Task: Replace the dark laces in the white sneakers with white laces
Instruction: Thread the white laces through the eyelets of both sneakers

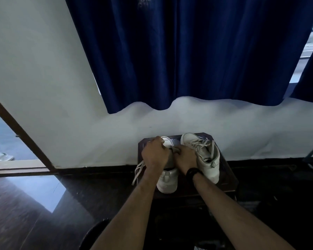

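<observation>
— Gripped by both hands is what?
— Fingers of the left hand (154, 153) and right hand (185, 159) are curled at the tongue of the left white leather sneaker (167, 180) on the small dark wooden table (228, 179).
— And elsewhere?
— The right white sneaker (204, 156) is seen just beside it; loose pale laces (138, 170) are draped over the table's left edge.

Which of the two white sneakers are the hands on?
The left white sneaker: left hand and right hand grip its top. The right white sneaker, laced in pale laces, stands untouched beside it.
</observation>
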`<state>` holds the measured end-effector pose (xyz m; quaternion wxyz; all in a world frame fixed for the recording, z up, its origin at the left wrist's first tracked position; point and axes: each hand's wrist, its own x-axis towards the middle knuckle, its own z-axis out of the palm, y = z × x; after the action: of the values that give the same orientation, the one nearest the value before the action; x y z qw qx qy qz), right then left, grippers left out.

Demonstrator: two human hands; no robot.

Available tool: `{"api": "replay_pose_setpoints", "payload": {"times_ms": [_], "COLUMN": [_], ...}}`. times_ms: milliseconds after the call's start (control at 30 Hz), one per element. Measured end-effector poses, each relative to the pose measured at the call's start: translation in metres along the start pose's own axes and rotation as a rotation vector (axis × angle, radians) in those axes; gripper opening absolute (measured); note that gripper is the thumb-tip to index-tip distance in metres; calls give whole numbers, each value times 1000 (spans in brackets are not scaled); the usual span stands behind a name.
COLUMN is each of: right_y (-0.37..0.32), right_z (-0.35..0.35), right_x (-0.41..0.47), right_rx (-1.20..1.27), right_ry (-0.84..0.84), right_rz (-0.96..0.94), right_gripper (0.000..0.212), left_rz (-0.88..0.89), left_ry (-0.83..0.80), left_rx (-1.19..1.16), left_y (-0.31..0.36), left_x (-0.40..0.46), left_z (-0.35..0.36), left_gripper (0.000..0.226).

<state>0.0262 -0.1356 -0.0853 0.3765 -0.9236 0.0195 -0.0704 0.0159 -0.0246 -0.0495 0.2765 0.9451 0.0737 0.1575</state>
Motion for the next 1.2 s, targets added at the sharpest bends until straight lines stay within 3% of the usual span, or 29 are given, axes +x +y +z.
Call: {"api": "replay_pose_setpoints", "payload": {"times_ms": [167, 233, 300, 633, 800, 967, 1200], "right_y": [8, 5, 4, 0, 2, 7, 7], "right_z": [6, 6, 7, 15, 21, 22, 21], "right_x": [-4, -7, -8, -9, -10, -7, -10], "right_rx": [273, 364, 407, 584, 610, 567, 495], "right_ry": [87, 130, 147, 153, 161, 159, 232], "right_rz": [83, 106, 147, 326, 344, 324, 269], "right_gripper": [30, 40, 49, 37, 39, 24, 21], "left_rz": [53, 96, 149, 366, 399, 359, 394], "left_ry": [147, 169, 167, 126, 81, 53, 65], "left_rx": [117, 154, 208, 351, 431, 483, 457], "left_y": [-13, -12, -13, -19, -18, -16, -13], "left_x": [1, 2, 3, 6, 8, 12, 11], "left_z": [14, 14, 18, 32, 36, 39, 37], "left_gripper": [23, 10, 14, 16, 13, 10, 12]}}
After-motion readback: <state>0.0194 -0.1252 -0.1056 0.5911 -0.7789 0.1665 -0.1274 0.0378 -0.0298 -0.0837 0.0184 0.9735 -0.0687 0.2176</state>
